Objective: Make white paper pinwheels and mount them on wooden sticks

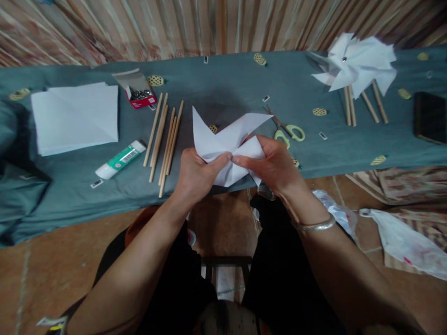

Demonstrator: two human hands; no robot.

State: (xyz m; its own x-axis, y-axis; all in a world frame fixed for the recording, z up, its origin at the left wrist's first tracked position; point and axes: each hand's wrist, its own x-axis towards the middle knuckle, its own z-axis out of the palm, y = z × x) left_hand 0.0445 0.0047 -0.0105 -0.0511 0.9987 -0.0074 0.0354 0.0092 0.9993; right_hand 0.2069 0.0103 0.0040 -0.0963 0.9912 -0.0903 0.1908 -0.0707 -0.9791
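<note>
A white paper pinwheel [240,130] is held over the front part of the table, its blades folded in toward the centre. My left hand [200,172] grips its left side, with the thumb pressed near the middle. From the other side my right hand [275,160] pinches it, thumb also at the centre and almost touching the left one. The fingers behind the paper are hidden. Scissors with pale green handles [289,132] lie just beyond my right hand. Several thin wooden sticks [163,144] rest to the left of my left hand.
A stack of white paper [77,118], a glue stick [120,159] and an open red box of metal pins or tacks [141,96] lie on the left. Finished-looking pinwheels [363,63] on sticks and a dark phone [430,116] lie right. Plastic bags [405,237] are on the floor.
</note>
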